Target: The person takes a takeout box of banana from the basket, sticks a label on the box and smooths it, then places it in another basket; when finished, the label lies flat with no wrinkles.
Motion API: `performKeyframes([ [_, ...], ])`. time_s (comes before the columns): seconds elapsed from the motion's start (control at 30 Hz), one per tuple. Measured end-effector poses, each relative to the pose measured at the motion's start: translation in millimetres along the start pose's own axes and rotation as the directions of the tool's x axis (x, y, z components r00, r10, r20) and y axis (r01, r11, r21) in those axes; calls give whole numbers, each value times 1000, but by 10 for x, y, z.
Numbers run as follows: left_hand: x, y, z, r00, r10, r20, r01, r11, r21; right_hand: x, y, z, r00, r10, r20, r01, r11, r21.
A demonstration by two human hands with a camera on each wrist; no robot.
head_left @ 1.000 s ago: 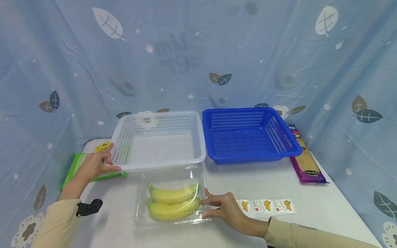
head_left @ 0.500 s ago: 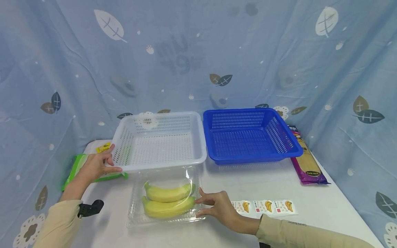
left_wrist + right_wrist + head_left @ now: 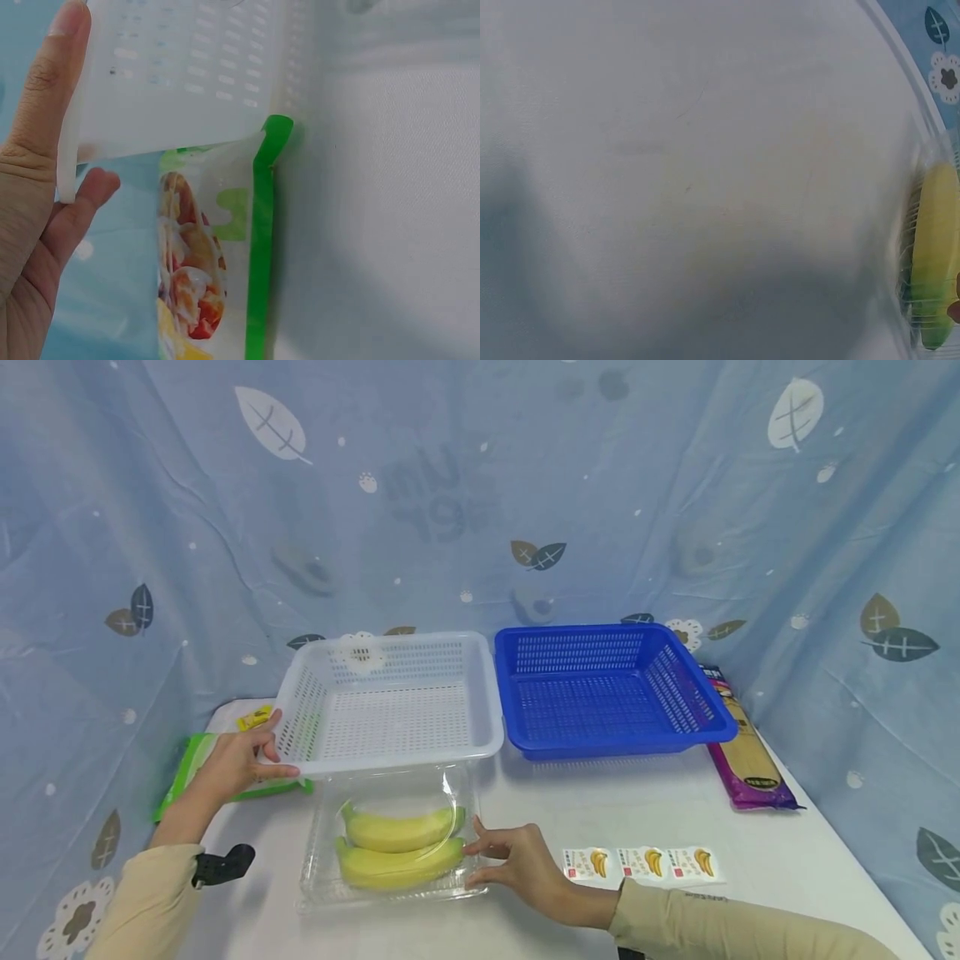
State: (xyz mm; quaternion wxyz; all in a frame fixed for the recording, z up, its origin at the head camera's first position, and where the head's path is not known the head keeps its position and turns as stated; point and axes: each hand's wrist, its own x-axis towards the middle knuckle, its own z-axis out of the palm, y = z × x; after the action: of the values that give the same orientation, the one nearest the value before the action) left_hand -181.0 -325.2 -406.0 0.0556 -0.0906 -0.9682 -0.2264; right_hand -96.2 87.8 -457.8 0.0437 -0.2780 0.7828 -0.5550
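The left hand [image 3: 231,764] pinches the rim of the white basket [image 3: 420,755] at the basket's eight o'clock corner, the rim passing between thumb and fingers. The right hand [image 3: 525,867] pinches the edge of the clear container [image 3: 322,885] between three and four o'clock, thumb and fingers slightly apart. Inside that container, two bananas [image 3: 405,832] lie side by side. Taking the container as the dial's centre, the white basket stands just beyond it at twelve; whether they touch, I cannot tell. Near the left hand, a green-edged pack [image 3: 214,255] lies between nine and ten, and a small yellow packet [image 3: 255,718] at ten. A strip of banana labels [image 3: 652,862] lies at three, the blue basket [image 3: 615,748] sits at two, and a tan-and-purple pack [image 3: 752,752] rests between two and three. All share a white table [image 3: 540,802], backed by a blue leaf-print curtain [image 3: 420,485].
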Motion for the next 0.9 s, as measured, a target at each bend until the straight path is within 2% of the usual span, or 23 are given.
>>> performKeyframes([
  [0.17,6,-1,7,1000,8,2,-8,1000,-8,-13,-26,6,1000,12,-5,-12,1000,-11],
  [0.37,-1,-38,6,998,55,-19,-55,998,-8,-69,-83,-5,998,57,25,-58,998,23],
  [0.5,-22,-60,14,995,91,-37,-91,996,-1,-86,-128,-30,996,60,59,-58,998,-35],
  [0.57,-43,-57,20,995,90,-34,-90,996,-3,-82,-174,-62,993,78,90,-74,996,-49],
  [0.63,-74,-43,26,996,81,-31,-81,997,-8,-75,-234,-119,987,100,129,-96,995,-34],
  [0.73,-118,-9,44,997,70,-30,-71,997,-26,-56,-326,-266,970,163,182,-172,984,36],
  [0.9,-217,60,72,994,76,-78,-81,994,-68,-44,-327,-605,958,213,189,-224,974,39],
])
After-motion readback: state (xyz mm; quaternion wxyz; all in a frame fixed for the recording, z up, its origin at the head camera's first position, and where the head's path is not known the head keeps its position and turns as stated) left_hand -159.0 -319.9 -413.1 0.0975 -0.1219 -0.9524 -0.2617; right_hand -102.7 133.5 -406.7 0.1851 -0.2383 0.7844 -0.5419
